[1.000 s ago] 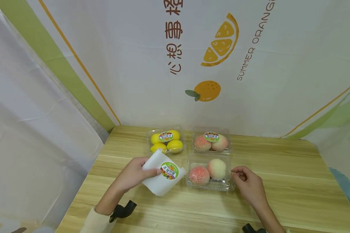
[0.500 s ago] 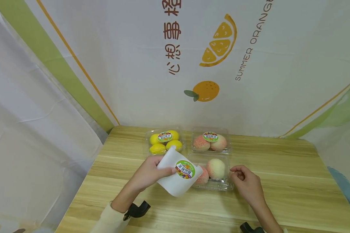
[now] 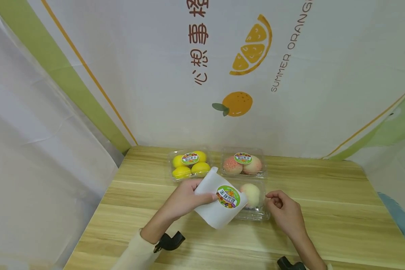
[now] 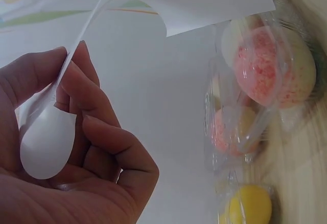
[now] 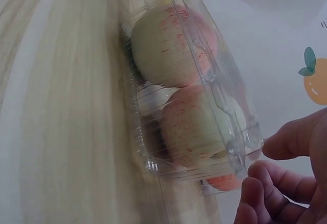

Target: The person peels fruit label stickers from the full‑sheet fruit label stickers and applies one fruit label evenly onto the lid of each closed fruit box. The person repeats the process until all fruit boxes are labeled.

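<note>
In the head view my left hand [image 3: 185, 198] pinches a curled white label sheet [image 3: 207, 215] between thumb and fingers. An oval green-edged fruit label [image 3: 228, 196] shows on its face. The sheet hangs over the left part of a clear plastic fruit box [image 3: 253, 214] and hides one of its two peaches; the other peach [image 3: 250, 195] stays visible. My right hand [image 3: 287, 212] holds the right edge of this box, thumb and curled fingers at the lid's corner. The right wrist view shows both peaches [image 5: 173, 45] inside the closed box.
Behind stands another clear box of peaches [image 3: 233, 165], with a label on its lid. Left of it is a labelled box of lemons [image 3: 200, 168]. The wooden table [image 3: 327, 202] ends at a printed white cloth [image 3: 162, 93].
My left hand has moved to the right with the label sheet, from beside the front peach box to over its left part. My right hand stays at the box's edge.
</note>
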The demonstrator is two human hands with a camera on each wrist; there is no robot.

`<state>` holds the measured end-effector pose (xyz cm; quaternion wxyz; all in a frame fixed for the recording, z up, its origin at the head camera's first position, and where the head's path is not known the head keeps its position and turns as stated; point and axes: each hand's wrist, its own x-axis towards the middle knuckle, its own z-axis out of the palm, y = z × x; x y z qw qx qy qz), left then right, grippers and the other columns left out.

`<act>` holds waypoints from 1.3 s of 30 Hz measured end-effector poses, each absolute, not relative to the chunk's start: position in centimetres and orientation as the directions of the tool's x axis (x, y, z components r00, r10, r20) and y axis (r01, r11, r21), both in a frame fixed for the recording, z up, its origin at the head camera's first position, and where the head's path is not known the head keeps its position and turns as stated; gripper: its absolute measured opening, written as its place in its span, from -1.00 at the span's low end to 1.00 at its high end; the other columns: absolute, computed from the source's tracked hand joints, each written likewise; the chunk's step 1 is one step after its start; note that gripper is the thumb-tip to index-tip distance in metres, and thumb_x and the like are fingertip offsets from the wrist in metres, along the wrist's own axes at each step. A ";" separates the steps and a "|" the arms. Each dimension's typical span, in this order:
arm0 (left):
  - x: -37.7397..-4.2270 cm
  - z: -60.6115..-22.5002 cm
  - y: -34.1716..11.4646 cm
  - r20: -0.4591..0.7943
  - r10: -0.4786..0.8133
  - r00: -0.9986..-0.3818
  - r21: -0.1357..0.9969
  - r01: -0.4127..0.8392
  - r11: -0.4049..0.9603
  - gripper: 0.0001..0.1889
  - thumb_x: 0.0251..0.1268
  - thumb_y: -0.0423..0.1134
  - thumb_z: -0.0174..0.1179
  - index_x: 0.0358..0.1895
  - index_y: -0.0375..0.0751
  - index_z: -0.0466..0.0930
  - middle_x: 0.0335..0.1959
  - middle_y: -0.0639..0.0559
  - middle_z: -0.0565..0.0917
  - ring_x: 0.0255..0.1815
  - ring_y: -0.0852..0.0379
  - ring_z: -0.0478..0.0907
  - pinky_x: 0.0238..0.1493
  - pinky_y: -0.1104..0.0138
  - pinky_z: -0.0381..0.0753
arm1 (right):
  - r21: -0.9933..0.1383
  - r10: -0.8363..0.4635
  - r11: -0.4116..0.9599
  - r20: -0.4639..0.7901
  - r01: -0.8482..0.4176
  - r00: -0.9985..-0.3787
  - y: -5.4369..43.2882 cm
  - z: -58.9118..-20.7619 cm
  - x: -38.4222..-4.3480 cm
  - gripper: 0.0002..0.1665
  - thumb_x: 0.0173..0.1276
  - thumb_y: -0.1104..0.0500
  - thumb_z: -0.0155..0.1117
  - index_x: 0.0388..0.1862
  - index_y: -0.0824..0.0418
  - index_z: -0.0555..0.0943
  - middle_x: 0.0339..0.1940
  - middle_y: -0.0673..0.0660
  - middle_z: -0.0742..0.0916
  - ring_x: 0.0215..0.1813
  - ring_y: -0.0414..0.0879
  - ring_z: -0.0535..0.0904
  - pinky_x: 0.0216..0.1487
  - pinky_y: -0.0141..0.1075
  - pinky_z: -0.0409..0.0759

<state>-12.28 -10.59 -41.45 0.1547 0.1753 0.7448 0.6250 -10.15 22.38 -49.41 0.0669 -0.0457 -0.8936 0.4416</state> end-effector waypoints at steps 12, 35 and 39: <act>-13.5 -41.1 -9.2 -0.002 0.494 -0.869 0.980 0.097 0.176 -0.73 0.37 -0.22 0.49 -0.05 -0.38 0.80 -0.16 -0.08 0.83 -0.23 0.03 0.81 -0.26 0.15 0.85 | -0.782 0.059 0.573 0.338 -0.246 -0.939 21.2 -46.6 -11.0 -0.92 0.48 0.30 0.51 -0.09 0.20 0.80 -0.35 -0.02 0.76 -0.35 -0.22 0.61 -0.31 -0.48 0.60; -14.3 -41.1 -8.2 -0.001 0.565 -0.825 0.976 0.122 0.179 -0.73 0.35 -0.20 0.47 -0.09 -0.37 0.82 -0.25 -0.03 0.84 -0.32 0.11 0.81 -0.30 0.22 0.83 | -0.646 -0.251 0.407 0.601 -0.645 -0.759 16.6 -40.8 -10.3 -0.60 0.22 0.43 0.68 -0.11 -0.02 0.83 -0.02 -0.09 0.83 -0.07 -0.17 0.71 -0.26 -0.28 0.67; -14.2 -41.2 -8.3 -0.001 0.569 -0.822 0.973 0.131 0.190 -0.74 0.35 -0.19 0.49 -0.09 -0.34 0.82 -0.25 -0.01 0.84 -0.31 0.11 0.81 -0.30 0.24 0.82 | -0.649 -0.248 0.429 0.585 -0.629 -0.772 16.2 -40.9 -10.1 -0.58 0.24 0.42 0.69 -0.08 -0.05 0.82 -0.04 -0.15 0.83 -0.14 -0.21 0.68 -0.28 -0.25 0.69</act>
